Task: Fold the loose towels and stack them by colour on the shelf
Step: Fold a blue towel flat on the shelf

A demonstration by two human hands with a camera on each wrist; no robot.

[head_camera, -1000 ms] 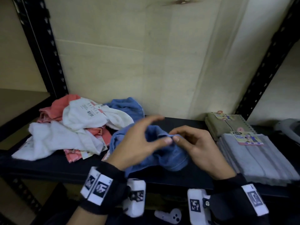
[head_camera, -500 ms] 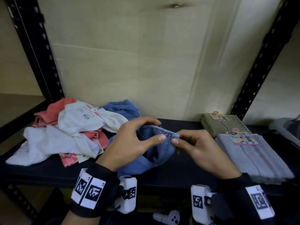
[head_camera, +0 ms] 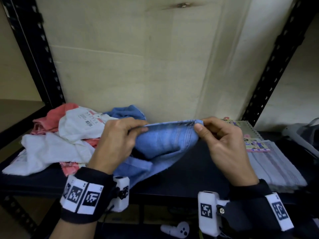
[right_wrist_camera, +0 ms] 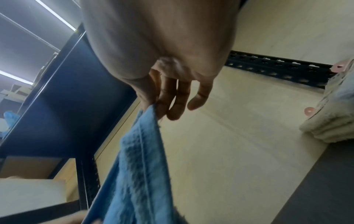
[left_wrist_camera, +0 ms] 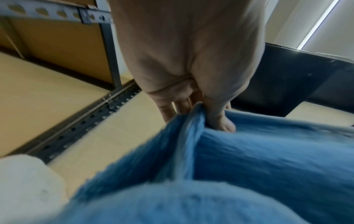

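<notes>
The left hand (head_camera: 119,144) and right hand (head_camera: 222,145) each pinch a top corner of the blue towel (head_camera: 165,144) between thumb and fingers, its edge stretched taut between them above the dark shelf (head_camera: 189,171). Left of the left hand lies a heap of loose white, pink and blue towels (head_camera: 57,144); right of the right hand sit folded grey towels (head_camera: 272,164).

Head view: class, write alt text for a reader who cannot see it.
Two hands, left hand and right hand, pinch a blue towel by its top edge and stretch it over a dark shelf. A loose pile of white, pink and blue towels lies left; folded grey towels lie right.
</notes>
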